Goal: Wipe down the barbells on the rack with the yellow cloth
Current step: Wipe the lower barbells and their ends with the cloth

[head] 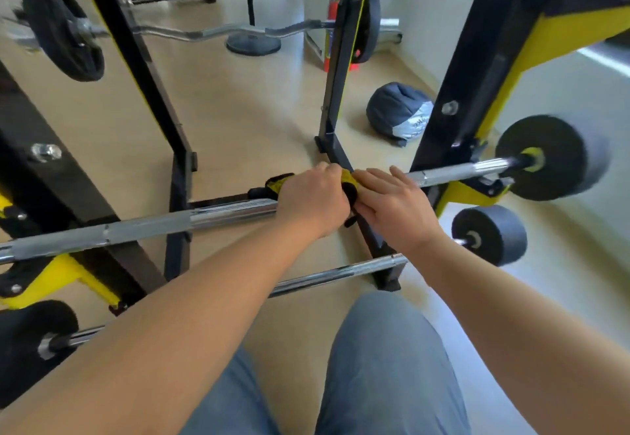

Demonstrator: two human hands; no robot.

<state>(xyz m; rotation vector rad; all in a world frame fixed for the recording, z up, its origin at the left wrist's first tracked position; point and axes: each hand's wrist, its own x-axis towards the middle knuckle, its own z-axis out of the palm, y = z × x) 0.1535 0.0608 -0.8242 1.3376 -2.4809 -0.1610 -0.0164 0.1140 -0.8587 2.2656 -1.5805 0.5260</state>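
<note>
Squeezing the soft yellow cloth [347, 178] round the middle barbell [204, 217] on the rack [477, 70], the left hand [312, 199] curls tight. The right hand [395, 204] lies beside it, fingers straight, touching the cloth. The bar looks hard, heavy and slippery, so grip through the cloth.

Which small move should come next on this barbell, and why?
Probably slide the yellow cloth leftward along the barbell. The left grip holds the cloth around mid-bar, the right grip rests against it on the other side, and a long shaft lies bare to the left.
</note>
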